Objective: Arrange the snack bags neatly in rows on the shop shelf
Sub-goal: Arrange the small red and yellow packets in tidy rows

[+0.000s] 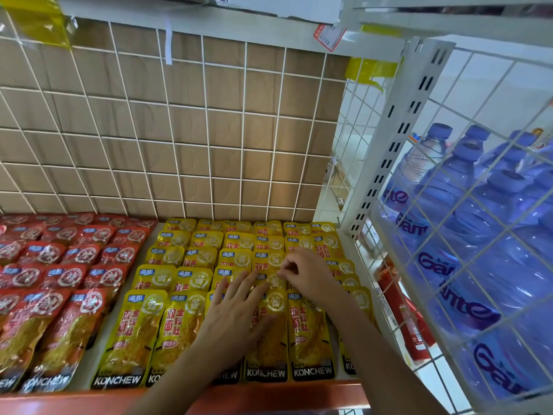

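Yellow snack bags [131, 330] lie in overlapping rows on the right half of the shelf [89, 351]. Red snack bags [59, 295] fill the left half in similar rows. My left hand [236, 313] lies flat with straight fingers on the yellow bags in the front rows. My right hand [305, 274] is further back, with its fingers curled and pinching the top edge of a yellow bag [273, 280] in the fourth column.
A white wire grid [179, 130] over brown board backs the shelf. A white slotted upright [398, 139] and wire side panel [466, 223] stand at the right, with large blue water bottles [449, 211] behind it. An orange shelf lip [74, 399] runs along the front.
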Tool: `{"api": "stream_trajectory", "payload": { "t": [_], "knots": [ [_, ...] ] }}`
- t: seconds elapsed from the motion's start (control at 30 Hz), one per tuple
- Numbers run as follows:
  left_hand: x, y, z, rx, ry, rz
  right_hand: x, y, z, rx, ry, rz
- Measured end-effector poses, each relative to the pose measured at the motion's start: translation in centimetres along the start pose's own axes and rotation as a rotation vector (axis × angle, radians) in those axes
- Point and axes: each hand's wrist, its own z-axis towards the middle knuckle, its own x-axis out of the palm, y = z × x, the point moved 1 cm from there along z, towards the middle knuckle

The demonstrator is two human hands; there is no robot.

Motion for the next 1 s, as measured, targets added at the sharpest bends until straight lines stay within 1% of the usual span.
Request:
{"api": "stream_trajectory", "payload": {
  "t": [0.3, 0.53, 0.73, 0.9, 1.0],
  "knots": [
    [-0.26, -0.10, 0.03, -0.007, -0.017, -0.001, 0.03, -0.20, 0.05, 0.018, 0.002, 0.036],
    [-0.41, -0.04, 0.01, -0.005, 0.009, 0.022, 0.18, -0.37, 0.06, 0.010, -0.008, 0.034],
    [-0.27, 0.27, -0.26, 0.011, 0.059, -0.007, 0.25, -0.34, 0.11, 0.025, -0.015, 0.025],
    [-0.07, 0.25, -0.51, 0.013, 0.063, -0.021, 0.07, -0.03, -0.09, 0.025, -0.010, 0.037],
    [-0.63, 0.06, -0.49, 0.006, 0.058, -0.037, -0.67, 0.10, -0.54, 0.047, -0.099, 0.123]
  ]
}}
